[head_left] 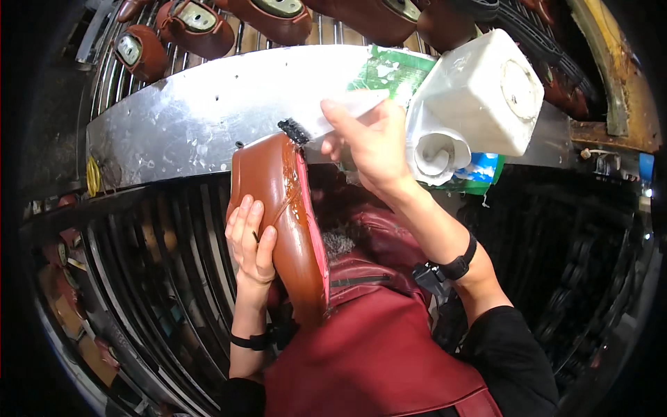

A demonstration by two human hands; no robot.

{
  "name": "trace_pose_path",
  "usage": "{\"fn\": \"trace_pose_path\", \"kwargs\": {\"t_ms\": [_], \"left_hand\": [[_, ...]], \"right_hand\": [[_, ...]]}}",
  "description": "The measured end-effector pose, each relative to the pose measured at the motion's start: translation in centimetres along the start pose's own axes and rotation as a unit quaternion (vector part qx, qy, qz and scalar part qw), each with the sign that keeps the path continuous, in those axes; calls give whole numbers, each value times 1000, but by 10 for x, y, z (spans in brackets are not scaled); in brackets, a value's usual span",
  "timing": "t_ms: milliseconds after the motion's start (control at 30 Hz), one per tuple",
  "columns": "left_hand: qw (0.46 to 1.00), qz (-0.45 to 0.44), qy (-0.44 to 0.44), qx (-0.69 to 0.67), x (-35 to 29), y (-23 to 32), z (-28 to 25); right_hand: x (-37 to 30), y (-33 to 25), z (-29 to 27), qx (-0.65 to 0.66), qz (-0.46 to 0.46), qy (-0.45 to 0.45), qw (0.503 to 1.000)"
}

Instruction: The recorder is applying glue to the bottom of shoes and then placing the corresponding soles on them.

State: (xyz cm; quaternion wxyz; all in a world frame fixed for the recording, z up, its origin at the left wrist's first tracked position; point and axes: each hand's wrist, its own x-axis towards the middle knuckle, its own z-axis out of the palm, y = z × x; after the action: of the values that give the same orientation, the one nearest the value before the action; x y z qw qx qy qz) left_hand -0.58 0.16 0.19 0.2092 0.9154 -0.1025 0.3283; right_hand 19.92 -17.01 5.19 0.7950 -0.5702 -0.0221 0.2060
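A brown leather shoe (267, 177) lies on its side across my lap, with a wet pink band along the right edge of its bottom. My left hand (251, 240) grips the shoe from its left side, fingers wrapped over the leather. In my right hand (379, 142) is a brush (294, 131) with dark bristles and a pale handle, pinched between thumb and fingers. The bristles meet the far end of the shoe, at the edge where the pink band starts. The sole side is mostly turned out of sight.
A metal shelf (187, 101) curves across in front of me. At its right stand a white plastic jug (479, 90) and a white round opening (441, 154) holding white paste, over a green sheet (396, 66). Several brown shoes (201, 28) rest on rollers behind; dark racks (146, 271) flank me.
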Motion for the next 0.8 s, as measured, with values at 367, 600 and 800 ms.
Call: {"fn": "trace_pose_path", "kwargs": {"t_ms": [367, 600, 800], "left_hand": [[999, 23, 32, 8, 18, 2, 6], [999, 28, 31, 31, 31, 14, -2], [999, 8, 19, 32, 51, 25, -8]], "right_hand": [[-159, -38, -28, -148, -270, -289, 907], [-194, -60, -38, -123, -206, -279, 930], [-168, -76, -30, -104, -88, -162, 977]]}}
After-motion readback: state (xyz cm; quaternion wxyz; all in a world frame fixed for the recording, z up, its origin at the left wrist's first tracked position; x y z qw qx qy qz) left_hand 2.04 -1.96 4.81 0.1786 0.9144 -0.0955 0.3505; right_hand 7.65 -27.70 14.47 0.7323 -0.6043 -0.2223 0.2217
